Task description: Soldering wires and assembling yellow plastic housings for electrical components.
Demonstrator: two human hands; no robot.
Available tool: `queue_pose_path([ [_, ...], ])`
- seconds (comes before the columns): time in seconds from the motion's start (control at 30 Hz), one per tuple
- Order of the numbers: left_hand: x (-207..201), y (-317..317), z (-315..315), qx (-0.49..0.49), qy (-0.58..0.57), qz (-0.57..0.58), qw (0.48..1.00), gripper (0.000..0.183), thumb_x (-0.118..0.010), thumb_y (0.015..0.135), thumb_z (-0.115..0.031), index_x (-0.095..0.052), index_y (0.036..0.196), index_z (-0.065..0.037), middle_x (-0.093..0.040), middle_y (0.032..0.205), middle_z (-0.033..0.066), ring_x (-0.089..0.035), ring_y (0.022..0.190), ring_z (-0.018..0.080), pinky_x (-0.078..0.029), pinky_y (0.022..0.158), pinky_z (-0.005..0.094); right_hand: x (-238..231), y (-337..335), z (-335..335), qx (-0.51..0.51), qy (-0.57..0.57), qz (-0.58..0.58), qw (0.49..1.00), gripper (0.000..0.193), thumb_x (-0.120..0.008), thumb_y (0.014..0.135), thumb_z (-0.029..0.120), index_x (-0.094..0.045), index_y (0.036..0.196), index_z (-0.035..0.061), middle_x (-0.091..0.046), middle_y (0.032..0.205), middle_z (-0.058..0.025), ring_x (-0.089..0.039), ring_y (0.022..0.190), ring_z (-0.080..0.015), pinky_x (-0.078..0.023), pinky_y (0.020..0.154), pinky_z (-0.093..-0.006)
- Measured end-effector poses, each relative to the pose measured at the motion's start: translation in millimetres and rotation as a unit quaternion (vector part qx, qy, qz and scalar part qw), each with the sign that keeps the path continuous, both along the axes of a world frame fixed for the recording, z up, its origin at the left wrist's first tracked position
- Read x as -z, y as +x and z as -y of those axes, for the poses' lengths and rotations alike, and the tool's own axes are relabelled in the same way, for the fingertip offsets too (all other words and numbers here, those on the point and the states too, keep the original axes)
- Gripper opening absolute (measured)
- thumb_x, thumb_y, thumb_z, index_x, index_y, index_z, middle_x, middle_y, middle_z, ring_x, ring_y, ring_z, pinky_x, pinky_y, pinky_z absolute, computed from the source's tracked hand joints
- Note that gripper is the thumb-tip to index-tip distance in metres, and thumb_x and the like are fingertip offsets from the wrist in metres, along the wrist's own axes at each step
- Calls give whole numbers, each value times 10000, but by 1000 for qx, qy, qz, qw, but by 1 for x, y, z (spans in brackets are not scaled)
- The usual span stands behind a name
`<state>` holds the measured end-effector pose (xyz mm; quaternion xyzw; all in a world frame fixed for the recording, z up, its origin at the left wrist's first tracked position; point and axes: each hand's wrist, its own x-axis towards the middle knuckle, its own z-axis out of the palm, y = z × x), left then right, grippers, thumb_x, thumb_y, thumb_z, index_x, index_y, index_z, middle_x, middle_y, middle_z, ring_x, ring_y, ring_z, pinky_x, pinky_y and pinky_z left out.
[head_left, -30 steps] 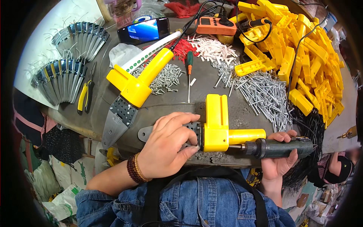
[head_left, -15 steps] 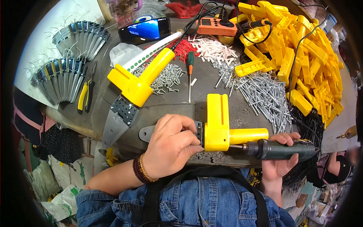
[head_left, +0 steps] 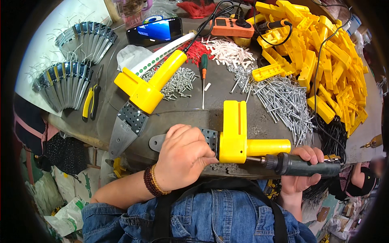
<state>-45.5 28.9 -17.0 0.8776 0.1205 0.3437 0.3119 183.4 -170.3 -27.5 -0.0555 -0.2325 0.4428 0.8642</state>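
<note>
In front of me lies a pipe welding iron (head_left: 234, 133) with a yellow plastic body and handle and a flat grey metal plate. My left hand (head_left: 182, 156) is closed round this plate, where it meets the yellow body; the thumb and fingertips pinch near the lower edge, and anything small between them is hidden. My right hand (head_left: 304, 168) grips a dark green electric screwdriver (head_left: 289, 164), lying almost level. Its thin bit reaches the right side of the yellow body, below the handle. A second welding iron (head_left: 148, 94), with a cable, rests to the left.
Yellow plastic shells (head_left: 324, 60) are heaped at right, beside long screws (head_left: 283, 101). Short screws (head_left: 178, 85), a hand screwdriver (head_left: 204, 77) and white sleeves (head_left: 229, 52) lie farther back. At left are pliers (head_left: 93, 97) and metal plates (head_left: 67, 85); a phone (head_left: 156, 31) stands behind.
The welding iron and the electric screwdriver have shifted slightly to the right. My left fingers have curled in more, and the screwdriver's bit stays against the yellow body.
</note>
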Motion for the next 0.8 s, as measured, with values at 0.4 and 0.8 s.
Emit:
queue_pose_path([
  [0.4, -5, -5, -2, 38, -4, -37, 999, 209, -813, 658, -120, -619, 727, -88, -569, 779, 54, -548, 790, 279, -423, 838, 416, -23, 11, 11, 111, -58, 329, 936, 662, -960, 532, 170, -600, 1076, 288, -601, 1051, 86, -509, 1043, -203, -266, 1106, -532],
  [0.8, -26, 30, -24, 124, -251, -211, 937, 256, -715, 852, -123, -520, 986, -25, -611, 916, 121, -596, 847, 281, -485, 786, 362, -39, 36, 2, 45, -37, 99, 993, 519, -811, 802, 235, -539, 1243, 205, -535, 1156, 43, -516, 1055, -119, -282, 1128, -473],
])
